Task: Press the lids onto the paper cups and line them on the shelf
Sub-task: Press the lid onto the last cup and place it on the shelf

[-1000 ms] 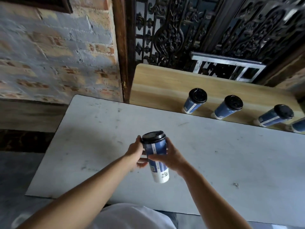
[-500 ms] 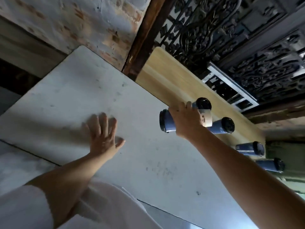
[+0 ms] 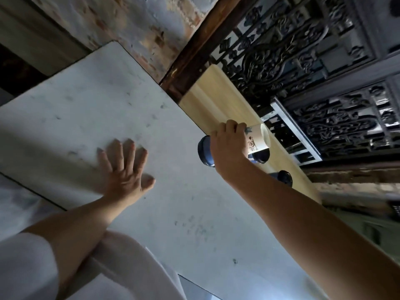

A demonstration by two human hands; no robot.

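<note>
My right hand [image 3: 228,146] grips a blue paper cup with a black lid [image 3: 257,137], held above the near edge of the wooden shelf [image 3: 216,100]. The cup's lid end [image 3: 203,151] points toward me and its white base toward the shelf. Two lidded cups stand on the shelf behind it: one [image 3: 262,155] just past my fingers, another [image 3: 284,178] further right, both partly hidden by my arm. My left hand [image 3: 125,167] lies flat on the white table [image 3: 86,109], fingers spread, holding nothing.
The view is strongly tilted. A brick wall [image 3: 134,20] and a dark wooden post [image 3: 194,46] rise behind the table's far corner. Ornate black ironwork [image 3: 303,50] and a white frame [image 3: 290,131] back the shelf. My white clothing [image 3: 121,271] fills the lower left.
My left hand let go of the cup and came down flat on the table. My right hand carried the cup from over the table out to the shelf. The camera tilted hard.
</note>
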